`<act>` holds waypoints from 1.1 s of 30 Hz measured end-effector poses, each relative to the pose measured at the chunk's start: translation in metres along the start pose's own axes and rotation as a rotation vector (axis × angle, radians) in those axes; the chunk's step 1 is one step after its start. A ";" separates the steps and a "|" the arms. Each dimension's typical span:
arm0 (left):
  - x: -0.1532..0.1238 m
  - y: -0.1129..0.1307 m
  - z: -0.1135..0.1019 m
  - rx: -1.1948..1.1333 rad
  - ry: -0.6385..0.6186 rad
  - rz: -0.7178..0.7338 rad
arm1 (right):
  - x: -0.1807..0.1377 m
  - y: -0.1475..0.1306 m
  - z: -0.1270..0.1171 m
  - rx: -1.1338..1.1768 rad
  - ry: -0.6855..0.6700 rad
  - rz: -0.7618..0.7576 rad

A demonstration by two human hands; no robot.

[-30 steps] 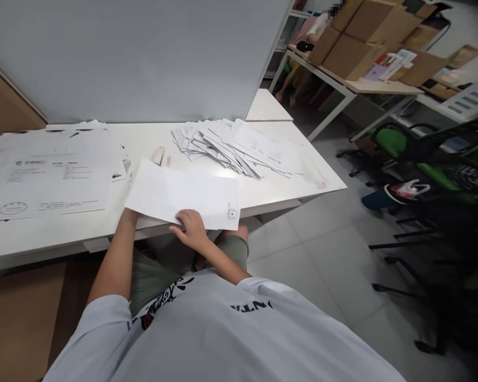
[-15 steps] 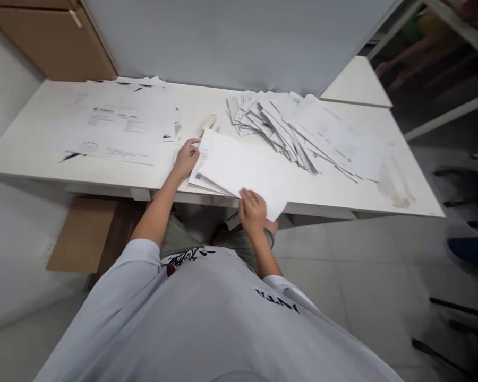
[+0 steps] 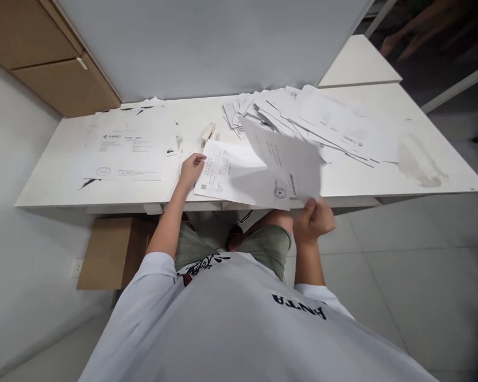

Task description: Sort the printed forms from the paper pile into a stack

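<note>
A white tabletop (image 3: 56,185) is seen from above, backed by a grey partition (image 3: 207,48), with a brown cabinet (image 3: 51,58) set against the wall at the left and a pale tiled floor (image 3: 402,276) spread out to the right. A second table (image 3: 358,63) is butted against the far right corner, and a cardboard box (image 3: 103,252) is stood under the tabletop at the left. A stack of forms (image 3: 127,148) is laid on the left half, a fanned pile of papers (image 3: 334,122) on the right half, a small pale object (image 3: 207,131) between them, and a stain (image 3: 422,167) is seen near the right end. A printed sheet (image 3: 231,178) is laid flat at the near edge; the left hand (image 3: 191,170) is rested on its left border, though a grip cannot be told. A lifted sheet (image 3: 290,159) is pinched at its lower corner by the right hand (image 3: 314,218) and held tilted, so that part of the fanned pile is hidden behind it. The lower view is filled by a grey shirt (image 3: 239,329).
</note>
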State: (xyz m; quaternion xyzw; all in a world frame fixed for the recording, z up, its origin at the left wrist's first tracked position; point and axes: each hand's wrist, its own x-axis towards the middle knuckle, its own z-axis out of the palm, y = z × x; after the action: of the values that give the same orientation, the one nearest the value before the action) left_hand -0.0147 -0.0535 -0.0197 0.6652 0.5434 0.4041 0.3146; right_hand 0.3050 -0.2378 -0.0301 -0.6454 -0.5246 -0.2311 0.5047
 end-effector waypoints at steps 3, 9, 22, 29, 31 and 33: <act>0.002 0.002 -0.001 0.035 0.005 0.002 | 0.042 -0.007 -0.022 -0.113 0.147 0.063; 0.005 0.003 -0.003 -0.017 -0.014 -0.014 | 0.150 -0.029 -0.047 0.225 0.191 0.073; 0.003 0.006 -0.006 0.038 -0.055 0.009 | 0.188 0.072 0.133 0.576 -0.322 0.699; 0.006 0.004 -0.005 0.124 -0.092 0.009 | 0.173 0.085 0.176 0.826 -0.115 1.289; 0.007 0.006 -0.005 0.169 -0.114 0.017 | 0.158 0.078 0.180 0.861 -0.078 1.313; 0.008 0.007 -0.003 0.219 -0.126 0.024 | 0.144 0.075 0.184 0.862 -0.070 1.310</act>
State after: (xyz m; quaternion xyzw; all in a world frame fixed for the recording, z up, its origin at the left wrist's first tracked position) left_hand -0.0136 -0.0474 -0.0103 0.7261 0.5554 0.3036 0.2687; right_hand 0.3800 -0.0049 -0.0125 -0.5776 -0.0963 0.3582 0.7272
